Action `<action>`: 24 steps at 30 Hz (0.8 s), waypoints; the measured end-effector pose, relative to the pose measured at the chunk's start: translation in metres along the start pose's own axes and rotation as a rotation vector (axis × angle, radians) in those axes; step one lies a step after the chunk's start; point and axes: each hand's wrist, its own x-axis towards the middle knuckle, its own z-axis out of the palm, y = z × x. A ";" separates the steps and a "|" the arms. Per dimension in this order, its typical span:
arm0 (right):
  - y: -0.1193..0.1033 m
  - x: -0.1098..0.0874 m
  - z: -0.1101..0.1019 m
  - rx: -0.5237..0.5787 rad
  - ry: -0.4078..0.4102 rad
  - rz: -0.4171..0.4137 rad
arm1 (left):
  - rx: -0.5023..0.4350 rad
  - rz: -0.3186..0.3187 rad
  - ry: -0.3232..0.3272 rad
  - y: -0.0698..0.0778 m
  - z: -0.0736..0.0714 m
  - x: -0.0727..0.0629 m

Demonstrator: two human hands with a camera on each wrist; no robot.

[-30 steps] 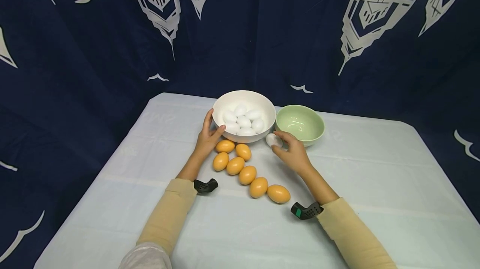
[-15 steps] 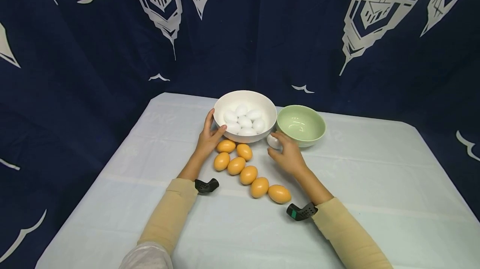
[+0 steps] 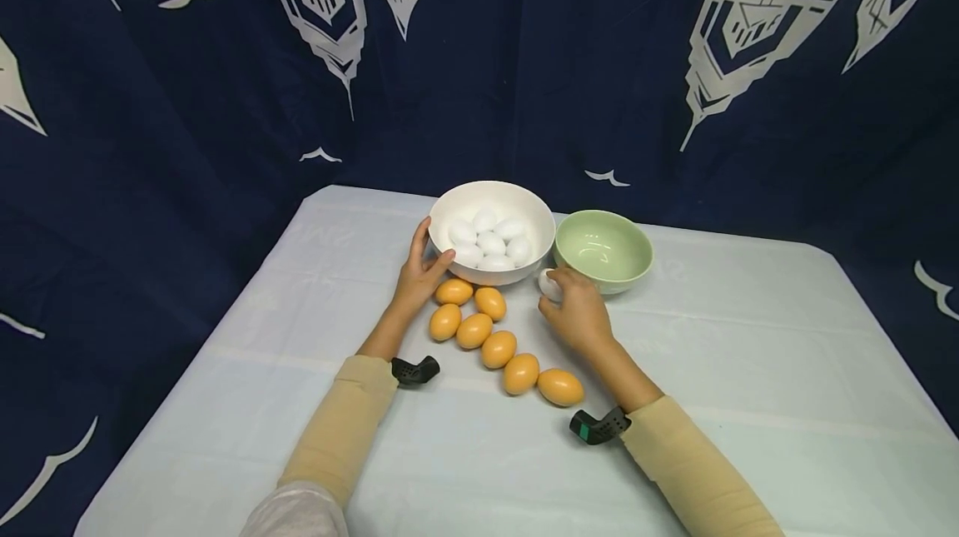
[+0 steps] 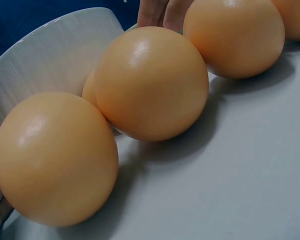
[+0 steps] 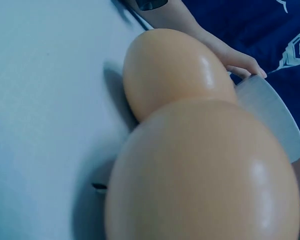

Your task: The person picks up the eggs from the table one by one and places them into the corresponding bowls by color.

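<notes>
In the head view my left hand [image 3: 421, 280] holds the white bowl [image 3: 490, 275] at its left side, the thumb near the front rim and the fingers along the outside. Several white eggs [image 3: 490, 243] lie inside it. My right hand [image 3: 578, 310] is at a single white egg [image 3: 548, 285] on the table in front of the gap between the bowls; index finger and thumb are around it, partly covering it. Several orange-brown eggs [image 3: 498, 349] lie in a staggered line between my forearms. In the left wrist view they [image 4: 152, 82] fill the foreground, as does a brown egg [image 5: 202, 175] in the right wrist view.
A green bowl [image 3: 603, 247] stands against the white bowl's right side, just behind my right hand. The white-covered table [image 3: 749, 337] ends at a dark blue patterned curtain [image 3: 464, 104]. Black wrist devices [image 3: 601, 427] sit low over the table near the nearest brown egg.
My right hand has shifted slightly left, and its thumb and fingers have changed place around the white egg. The left hand stays on the white bowl.
</notes>
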 end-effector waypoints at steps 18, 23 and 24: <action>0.015 0.003 0.017 0.073 0.021 0.036 | 0.003 0.004 0.003 -0.002 -0.001 0.000; 0.015 0.007 0.019 0.098 0.019 0.035 | -0.004 0.001 0.003 -0.002 0.000 0.000; 0.015 0.008 0.019 0.101 0.020 0.034 | -0.005 -0.003 0.000 -0.001 0.000 0.000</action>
